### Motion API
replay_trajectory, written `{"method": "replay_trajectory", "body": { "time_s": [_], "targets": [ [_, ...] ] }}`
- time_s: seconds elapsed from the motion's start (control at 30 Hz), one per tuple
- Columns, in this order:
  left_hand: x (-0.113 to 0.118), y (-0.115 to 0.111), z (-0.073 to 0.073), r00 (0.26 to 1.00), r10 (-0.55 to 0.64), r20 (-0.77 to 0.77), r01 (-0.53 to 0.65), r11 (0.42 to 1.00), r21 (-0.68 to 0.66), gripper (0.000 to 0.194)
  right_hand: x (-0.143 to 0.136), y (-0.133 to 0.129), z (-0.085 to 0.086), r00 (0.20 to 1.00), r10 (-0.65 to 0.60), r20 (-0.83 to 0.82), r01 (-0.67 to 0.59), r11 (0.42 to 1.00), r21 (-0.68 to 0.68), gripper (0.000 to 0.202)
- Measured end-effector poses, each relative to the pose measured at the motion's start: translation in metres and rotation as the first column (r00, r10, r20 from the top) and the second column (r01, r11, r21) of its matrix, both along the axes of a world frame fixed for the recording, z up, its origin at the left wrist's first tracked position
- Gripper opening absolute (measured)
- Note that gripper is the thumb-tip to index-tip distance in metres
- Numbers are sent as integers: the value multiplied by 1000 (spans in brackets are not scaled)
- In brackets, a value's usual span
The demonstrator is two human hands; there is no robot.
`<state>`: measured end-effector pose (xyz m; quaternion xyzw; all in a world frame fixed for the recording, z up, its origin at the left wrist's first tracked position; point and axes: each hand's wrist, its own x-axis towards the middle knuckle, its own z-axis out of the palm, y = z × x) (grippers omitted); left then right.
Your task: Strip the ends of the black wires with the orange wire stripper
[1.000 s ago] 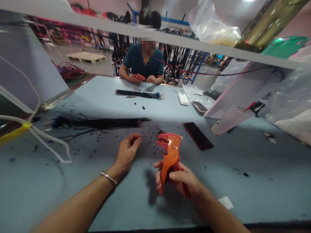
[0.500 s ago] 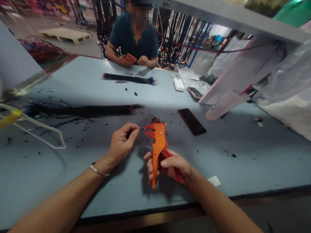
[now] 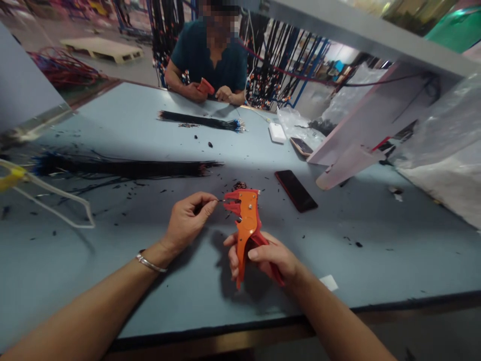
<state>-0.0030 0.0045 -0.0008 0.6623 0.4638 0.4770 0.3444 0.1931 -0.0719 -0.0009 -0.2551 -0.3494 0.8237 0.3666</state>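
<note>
Toward the worktop's point(image 3: 180, 301) near edge, the left hand point(image 3: 186, 220) pinches a wire point(image 3: 221, 201) — the right hand point(image 3: 278, 256) grips a stripper point(image 3: 248, 215). Skewed feeding could nick it.

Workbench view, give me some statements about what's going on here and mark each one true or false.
The left hand pinches a thin wire. True.
The right hand is empty. False: it grips orange-and-red wire strippers.
A silver bracelet is on the right wrist. False: it is on the left wrist.
A dark-screened phone with a red edge lies to the right of the wire strippers. True.
The person across the workbench has both hands raised overhead. False: both are low, near the far edge.
</note>
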Motion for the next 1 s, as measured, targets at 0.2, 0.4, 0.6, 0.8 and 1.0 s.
{"method": "replay_trajectory", "body": {
  "time_s": [0.2, 0.4, 0.6, 0.8, 1.0],
  "targets": [
    [2, -3, 0, 1000, -24, -1, 24, 1000, 21, 18, 1, -2, -1, 1000, 10, 0, -10, 1000, -9, 40],
    [2, -3, 1, 1000, -21, -4, 21, 1000, 18, 17, -3, -2, -3, 999, -33, 32, 33, 999, 2, 37],
    [2, -4, 1, 998, -63, 5, 63, 998, -14, 20, -4, -1, -4, 999, -18, 35, 17, 999, 43, 37],
    [1, -4, 2, 997, -59, 40, 60, 998, -3, 17, -5, -2, -4, 997, -29, 65, 26, 998, 49, 38],
    [1, -6, 3, 998, -46, 31, 45, 999, 19, 16, -7, -3, -4, 995, -55, 80, 53, 998, 24, 39]
  ]
}}
